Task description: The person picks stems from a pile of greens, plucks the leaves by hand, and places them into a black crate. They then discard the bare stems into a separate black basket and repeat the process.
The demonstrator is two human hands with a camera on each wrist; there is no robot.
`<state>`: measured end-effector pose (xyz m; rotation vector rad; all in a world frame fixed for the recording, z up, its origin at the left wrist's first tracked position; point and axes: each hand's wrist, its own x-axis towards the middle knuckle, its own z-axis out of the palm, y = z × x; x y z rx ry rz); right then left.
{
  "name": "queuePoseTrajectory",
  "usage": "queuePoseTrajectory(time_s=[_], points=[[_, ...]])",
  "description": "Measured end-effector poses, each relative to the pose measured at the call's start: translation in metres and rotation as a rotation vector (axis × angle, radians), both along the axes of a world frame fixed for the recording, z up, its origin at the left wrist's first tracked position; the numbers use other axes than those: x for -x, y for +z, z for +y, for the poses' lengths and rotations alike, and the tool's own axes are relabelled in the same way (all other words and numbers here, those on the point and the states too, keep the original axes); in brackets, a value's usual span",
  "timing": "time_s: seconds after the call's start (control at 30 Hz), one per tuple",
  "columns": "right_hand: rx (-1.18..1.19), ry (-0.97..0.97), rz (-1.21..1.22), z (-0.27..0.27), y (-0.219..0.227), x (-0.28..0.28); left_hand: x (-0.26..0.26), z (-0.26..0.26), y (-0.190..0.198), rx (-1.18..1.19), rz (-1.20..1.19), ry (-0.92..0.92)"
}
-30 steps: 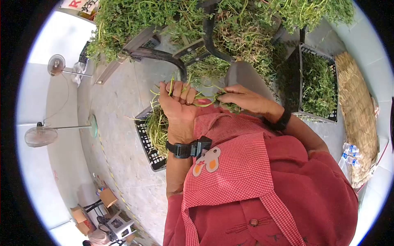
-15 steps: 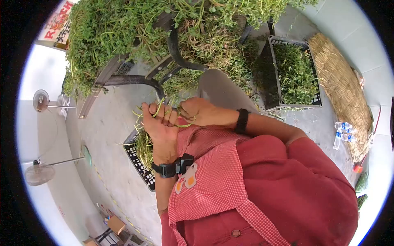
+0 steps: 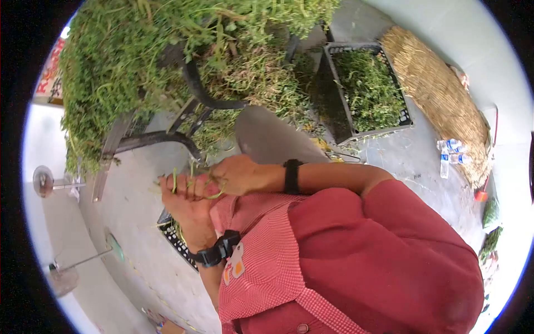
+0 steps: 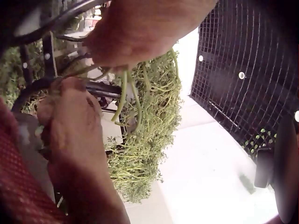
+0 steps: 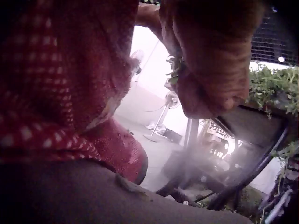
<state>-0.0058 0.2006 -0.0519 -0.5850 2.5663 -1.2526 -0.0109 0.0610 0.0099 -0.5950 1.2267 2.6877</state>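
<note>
Green stems [image 4: 124, 95] are gripped in my left hand [image 3: 188, 207], its palm turned up and its fingers curled over them in the head view. In the left wrist view the stems hang below that hand. My right hand [image 3: 239, 173] is right up against the left fingertips, its thumb and fingertips pinching at the stems. Small green leaves [image 5: 174, 70] poke out beside the right hand in the right wrist view. A black crate [image 3: 178, 240] with stems in it stands on the floor below the left hand.
Leafy greens [image 3: 122, 67] are heaped on a black-framed table in front. Another crate [image 3: 334, 94] of greens stands at right, beside a rolled straw mat [image 3: 434, 89] and water bottles [image 3: 451, 150]. My knee [image 3: 267, 133] is under the hands; standing fans [image 3: 43, 181] are at left.
The right hand has come in from the right to the left hand's fingertips; the leafy bit seen under it earlier is now hidden. The head view has swung, shifting the scene left and down.
</note>
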Motion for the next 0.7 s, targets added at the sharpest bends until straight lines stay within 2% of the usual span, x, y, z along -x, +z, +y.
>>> queuePoseTrajectory(time_s=[0.03,0.1,0.13,0.17,0.2,0.23,0.27,0.33,0.4,0.47,0.53,0.57,0.63,0.7], points=[[-0.026,0.04,0.017,-0.003,-0.001,-0.001,0.001,0.006,-0.001,-0.008,-0.002,-0.026],[-0.027,0.035,0.106,-0.011,-0.021,0.004,-0.002,0.03,0.018,0.237,-0.199,0.307],[-0.017,0.058,0.195,-0.013,-0.036,0.007,-0.002,0.023,0.019,0.235,-0.2,0.287],[-0.021,0.042,0.192,-0.01,-0.056,0.012,-0.004,0.006,0.02,0.043,0.002,0.031],[-0.105,0.0,0.09,-0.005,-0.077,0.019,-0.004,-0.004,0.022,-0.148,0.198,-0.225],[-0.188,-0.042,-0.011,0.0,-0.086,0.027,-0.003,0.0,0.035,-0.149,0.194,-0.242],[-0.204,-0.042,-0.011,0.01,-0.079,0.036,-0.005,0.008,0.052,-0.128,0.239,-0.251],[0.07,-0.136,-0.005,0.024,-0.053,0.053,-0.01,0.014,0.055,-0.095,0.277,-0.256],[0.307,0.119,0.979,0.053,-0.076,0.051,-0.005,0.007,0.034,-0.1,0.257,-0.171],[0.445,0.284,0.505,0.065,-0.08,0.048,0.0,-0.009,0.021,-0.32,0.285,-0.363],[0.425,0.056,0.014,0.068,-0.056,0.023,-0.004,-0.005,0.03,-0.245,0.186,-0.205],[0.422,0.07,0.015,0.07,-0.061,0.027,-0.004,-0.012,0.029,-0.246,0.191,-0.192],[0.647,0.176,-0.378,0.08,-0.077,0.038,0.002,-0.023,0.021,-0.373,0.189,-0.198],[0.105,0.148,0.402,0.113,-0.035,0.033,0.005,-0.036,0.014,-0.356,0.207,-0.21]])
